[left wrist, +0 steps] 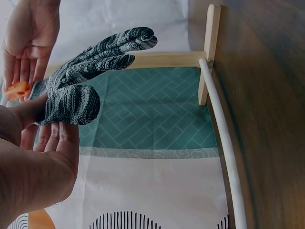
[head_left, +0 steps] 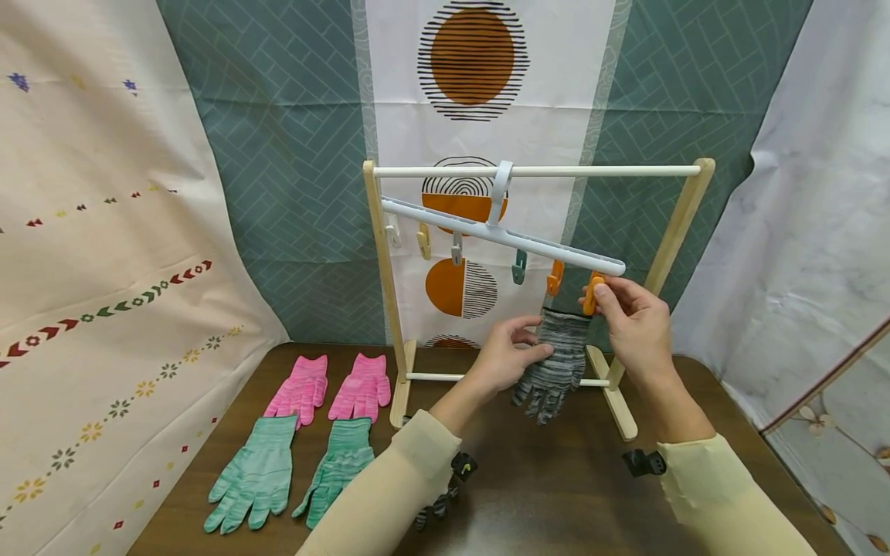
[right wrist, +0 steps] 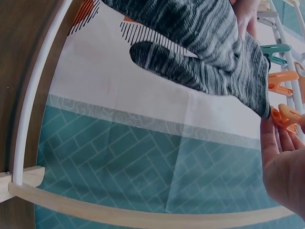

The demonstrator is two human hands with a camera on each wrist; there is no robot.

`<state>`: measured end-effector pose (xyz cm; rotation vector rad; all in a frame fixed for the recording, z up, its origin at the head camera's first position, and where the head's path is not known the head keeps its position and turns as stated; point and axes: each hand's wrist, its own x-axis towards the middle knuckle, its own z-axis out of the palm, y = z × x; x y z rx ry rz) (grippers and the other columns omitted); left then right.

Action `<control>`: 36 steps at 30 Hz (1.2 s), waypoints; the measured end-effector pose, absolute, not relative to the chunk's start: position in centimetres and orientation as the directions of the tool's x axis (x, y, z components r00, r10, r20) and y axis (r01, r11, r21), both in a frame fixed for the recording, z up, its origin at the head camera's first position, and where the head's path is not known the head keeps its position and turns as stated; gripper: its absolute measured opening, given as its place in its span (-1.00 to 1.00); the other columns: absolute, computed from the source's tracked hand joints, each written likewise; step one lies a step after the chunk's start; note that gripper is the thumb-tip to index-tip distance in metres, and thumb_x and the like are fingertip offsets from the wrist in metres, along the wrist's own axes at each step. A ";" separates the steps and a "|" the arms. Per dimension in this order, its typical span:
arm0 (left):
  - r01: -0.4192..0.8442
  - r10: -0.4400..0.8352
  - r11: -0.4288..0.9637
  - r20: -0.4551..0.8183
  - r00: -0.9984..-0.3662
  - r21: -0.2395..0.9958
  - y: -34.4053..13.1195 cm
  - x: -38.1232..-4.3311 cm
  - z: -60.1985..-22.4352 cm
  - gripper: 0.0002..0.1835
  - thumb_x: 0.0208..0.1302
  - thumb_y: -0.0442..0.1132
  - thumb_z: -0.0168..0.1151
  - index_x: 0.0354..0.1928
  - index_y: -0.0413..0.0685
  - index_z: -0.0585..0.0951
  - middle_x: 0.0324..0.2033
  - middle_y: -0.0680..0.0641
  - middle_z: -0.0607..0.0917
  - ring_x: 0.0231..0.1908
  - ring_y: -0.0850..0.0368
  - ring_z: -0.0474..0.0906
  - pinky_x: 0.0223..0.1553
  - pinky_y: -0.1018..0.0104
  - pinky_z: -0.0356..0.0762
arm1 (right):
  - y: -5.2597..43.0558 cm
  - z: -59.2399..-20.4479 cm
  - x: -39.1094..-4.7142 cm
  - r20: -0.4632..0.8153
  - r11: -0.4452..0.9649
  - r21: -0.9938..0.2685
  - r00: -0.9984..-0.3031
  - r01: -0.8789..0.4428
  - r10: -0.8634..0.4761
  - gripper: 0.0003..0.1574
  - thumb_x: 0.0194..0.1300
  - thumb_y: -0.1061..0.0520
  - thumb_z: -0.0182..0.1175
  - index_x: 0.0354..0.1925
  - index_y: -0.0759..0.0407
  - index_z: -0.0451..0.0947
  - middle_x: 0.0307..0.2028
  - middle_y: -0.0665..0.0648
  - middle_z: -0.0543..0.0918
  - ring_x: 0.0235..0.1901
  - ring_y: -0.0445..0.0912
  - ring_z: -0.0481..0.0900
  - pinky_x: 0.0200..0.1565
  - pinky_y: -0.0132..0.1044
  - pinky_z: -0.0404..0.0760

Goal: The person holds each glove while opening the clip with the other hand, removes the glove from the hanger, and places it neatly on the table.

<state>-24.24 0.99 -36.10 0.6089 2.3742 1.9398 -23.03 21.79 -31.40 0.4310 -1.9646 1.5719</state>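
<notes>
A black-and-grey knit glove hangs fingers down below the right end of a pale blue clip hanger. My left hand pinches the glove near its thumb side; in the left wrist view, the left thumb lies across the knit. With thumb and fingers, my right hand pinches the outermost orange clip at the glove's cuff. Another orange clip hangs just left of it, right above the cuff. The hanger tilts, its right end low.
The hanger hooks over the white rod of a wooden rack. A green clip and several paler ones hang farther left. On the brown table lie two pink gloves and two green gloves. Dark striped knit shows beside the left sleeve.
</notes>
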 end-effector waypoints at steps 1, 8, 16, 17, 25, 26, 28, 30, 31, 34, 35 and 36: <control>0.288 0.306 0.154 0.232 -0.923 0.945 0.9 -24.2 -36.2 -0.43 0.40 -0.26 0.47 0.41 -0.06 0.59 -0.15 -0.01 0.77 0.00 0.08 0.65 0.01 0.25 0.63 | 21.8 -31.4 -23.0 0.616 0.252 -0.776 -0.781 -0.579 0.104 -0.54 0.61 0.09 0.21 0.27 0.36 0.62 -0.09 0.20 0.80 -0.15 -0.22 0.78 -0.02 -0.45 0.68; 0.288 0.294 0.157 0.234 -0.927 0.944 0.1 -24.0 -36.6 -0.43 0.39 -0.25 0.48 0.41 -0.07 0.59 -0.11 -0.01 0.77 0.03 0.13 0.63 0.09 0.20 0.62 | 22.0 -31.3 -23.1 0.617 0.246 -0.777 -0.779 -0.580 0.112 -0.55 0.60 0.10 0.23 0.26 0.38 0.63 -0.09 0.23 0.80 -0.15 -0.21 0.78 -0.02 -0.46 0.67; 0.268 0.284 0.152 0.218 -0.934 0.951 -0.6 -23.6 -37.0 -0.43 0.39 -0.25 0.48 0.41 -0.06 0.59 -0.09 -0.03 0.77 0.01 0.13 0.62 0.10 0.16 0.60 | 22.3 -31.2 -23.1 0.628 0.264 -0.765 -0.771 -0.588 0.103 -0.53 0.61 0.10 0.22 0.27 0.41 0.60 -0.12 -0.04 0.80 -0.13 -0.23 0.76 -0.02 -0.47 0.66; 0.268 0.281 0.152 0.218 -0.935 0.951 -0.7 -23.6 -37.1 -0.43 0.39 -0.25 0.48 0.41 -0.06 0.59 -0.09 -0.02 0.77 0.01 0.13 0.62 0.10 0.15 0.60 | 22.4 -31.2 -23.0 0.629 0.269 -0.764 -0.771 -0.587 0.101 -0.53 0.61 0.10 0.22 0.28 0.41 0.59 -0.12 -0.09 0.79 -0.13 -0.23 0.76 -0.02 -0.48 0.66; 0.271 0.261 0.145 0.227 -0.938 0.952 -1.5 -23.3 -37.9 -0.42 0.38 -0.27 0.47 0.42 -0.09 0.57 -0.10 -0.05 0.77 0.05 0.07 0.60 0.12 0.09 0.59 | 22.7 -31.4 -23.0 0.634 0.296 -0.751 -0.769 -0.590 0.078 -0.52 0.61 0.12 0.21 0.31 0.42 0.56 -0.08 -0.09 0.77 -0.10 -0.26 0.74 0.04 -0.52 0.62; 0.274 0.261 0.144 0.231 -0.937 0.951 -1.6 -23.3 -38.0 -0.42 0.39 -0.28 0.47 0.42 -0.11 0.57 -0.08 -0.06 0.77 0.07 0.06 0.61 0.14 0.07 0.59 | 22.7 -31.5 -23.0 0.637 0.299 -0.749 -0.767 -0.592 0.076 -0.52 0.61 0.12 0.22 0.31 0.42 0.56 -0.07 -0.08 0.77 -0.10 -0.26 0.74 0.04 -0.52 0.62; 0.274 0.259 0.141 0.232 -0.938 0.951 -1.8 -23.3 -38.2 -0.42 0.39 -0.28 0.46 0.42 -0.12 0.56 -0.05 -0.09 0.77 0.10 0.03 0.60 0.16 0.05 0.58 | 22.8 -31.5 -23.0 0.641 0.303 -0.744 -0.764 -0.596 0.074 -0.52 0.61 0.13 0.22 0.31 0.42 0.56 -0.07 -0.08 0.77 -0.09 -0.27 0.74 0.04 -0.52 0.62; 0.275 0.259 0.137 0.233 -0.937 0.952 -2.1 -23.3 -38.4 -0.41 0.40 -0.28 0.45 0.43 -0.14 0.55 0.00 -0.12 0.77 0.14 -0.01 0.60 0.19 0.02 0.57 | 22.8 -31.6 -23.1 0.646 0.303 -0.740 -0.760 -0.600 0.074 -0.52 0.60 0.14 0.22 0.31 0.43 0.55 -0.07 -0.07 0.78 -0.09 -0.27 0.74 0.03 -0.52 0.62; 0.270 0.258 0.134 0.230 -0.938 0.953 -2.2 -23.3 -38.5 -0.41 0.41 -0.28 0.45 0.44 -0.14 0.54 0.02 -0.13 0.77 0.16 -0.02 0.59 0.20 0.01 0.57 | 22.8 -31.6 -23.1 0.648 0.301 -0.739 -0.758 -0.602 0.076 -0.52 0.60 0.14 0.22 0.31 0.42 0.55 -0.07 -0.08 0.77 -0.10 -0.27 0.74 0.03 -0.51 0.63; 0.261 0.252 0.126 0.223 -0.941 0.957 -2.6 -23.2 -38.8 -0.41 0.41 -0.27 0.44 0.44 -0.15 0.53 0.07 -0.16 0.75 0.20 -0.07 0.57 0.23 -0.03 0.56 | 22.7 -31.7 -23.2 0.652 0.290 -0.738 -0.754 -0.609 0.078 -0.52 0.60 0.16 0.22 0.31 0.44 0.55 -0.09 -0.11 0.76 -0.10 -0.28 0.74 0.02 -0.51 0.63; 0.258 0.251 0.123 0.222 -0.942 0.958 -2.7 -23.2 -38.9 -0.40 0.41 -0.28 0.44 0.44 -0.15 0.53 0.08 -0.18 0.75 0.21 -0.08 0.56 0.23 -0.04 0.55 | 22.7 -31.7 -23.2 0.654 0.288 -0.737 -0.753 -0.611 0.078 -0.52 0.59 0.17 0.22 0.31 0.45 0.54 -0.09 -0.11 0.76 -0.10 -0.27 0.74 0.01 -0.51 0.63; 0.256 0.249 0.122 0.220 -0.943 0.959 -2.8 -23.2 -39.0 -0.40 0.42 -0.28 0.44 0.45 -0.16 0.52 0.08 -0.18 0.74 0.22 -0.09 0.56 0.23 -0.04 0.55 | 22.7 -31.8 -23.2 0.655 0.283 -0.737 -0.752 -0.613 0.077 -0.52 0.59 0.18 0.22 0.31 0.45 0.54 -0.09 -0.11 0.76 -0.10 -0.27 0.74 0.02 -0.50 0.64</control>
